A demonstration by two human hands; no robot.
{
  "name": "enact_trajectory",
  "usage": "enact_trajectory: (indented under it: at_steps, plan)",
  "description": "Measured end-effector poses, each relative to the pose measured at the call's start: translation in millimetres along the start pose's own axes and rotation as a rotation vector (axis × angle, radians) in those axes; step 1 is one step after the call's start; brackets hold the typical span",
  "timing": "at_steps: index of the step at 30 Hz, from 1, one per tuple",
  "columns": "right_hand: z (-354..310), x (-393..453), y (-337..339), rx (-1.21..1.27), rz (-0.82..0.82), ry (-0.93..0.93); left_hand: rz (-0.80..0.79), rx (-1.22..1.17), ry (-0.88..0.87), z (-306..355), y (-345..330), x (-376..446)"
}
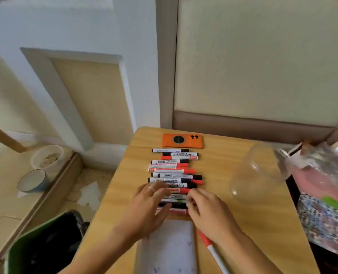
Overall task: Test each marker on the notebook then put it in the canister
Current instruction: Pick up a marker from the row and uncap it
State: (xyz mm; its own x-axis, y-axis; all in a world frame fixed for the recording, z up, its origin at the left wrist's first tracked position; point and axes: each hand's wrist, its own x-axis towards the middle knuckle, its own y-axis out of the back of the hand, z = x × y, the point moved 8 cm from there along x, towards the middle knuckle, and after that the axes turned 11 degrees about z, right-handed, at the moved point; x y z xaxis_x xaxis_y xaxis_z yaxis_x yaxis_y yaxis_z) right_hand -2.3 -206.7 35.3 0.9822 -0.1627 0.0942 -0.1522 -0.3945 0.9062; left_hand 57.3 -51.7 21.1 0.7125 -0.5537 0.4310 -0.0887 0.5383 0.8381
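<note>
- Notebook [169, 248] nearest, flat on wooden bench [249, 218], faint test marks on page.
- Clear canister [260, 171] on bench, right of markers, blurred.
- Marker row [174, 171] stacked between notebook and orange phone [182, 140].
- Left hand [148, 204] fingers straight, resting on near markers.
- Right hand [207, 210] fingertips curled at marker ends; grip unclear.
- Loose red-white marker [213, 250] beside notebook.

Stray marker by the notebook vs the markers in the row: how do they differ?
The stray marker lies diagonally to the right of the notebook, alone; the row of markers lies crosswise, stacked side by side beyond the notebook. The stray marker passes under the right hand and wrist; the near end of the row is touched by both hands, left hand included. Both have white barrels, and some row markers share its red.
</note>
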Motion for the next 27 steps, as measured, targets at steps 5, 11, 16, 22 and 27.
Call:
enact_trajectory:
  at_steps: [5, 11, 16, 22, 27]
  plan:
    - [12.8, 5.3, -25.2, 0.009, 0.171, 0.12, 0.155, -0.033, -0.112, -10.4, -17.9, -6.5]
    - [9.9, 2.8, -24.0, -0.045, 0.275, 0.236, 0.217, 0.039, -0.237, -8.9, -26.7, -16.1]
    - [7.9, -10.0, -21.2, -0.072, 0.3, 0.256, 0.222, 0.078, -0.287, -3.5, -28.1, -17.3]
    - [21.2, -49.0, -8.2, -0.072, 0.337, 0.157, 0.269, 0.108, -0.337, 5.8, -16.5, -20.8]
    - [30.3, -85.4, -12.9, -0.144, 0.294, 0.044, 0.27, 0.098, -0.376, 27.9, 8.9, -33.2]
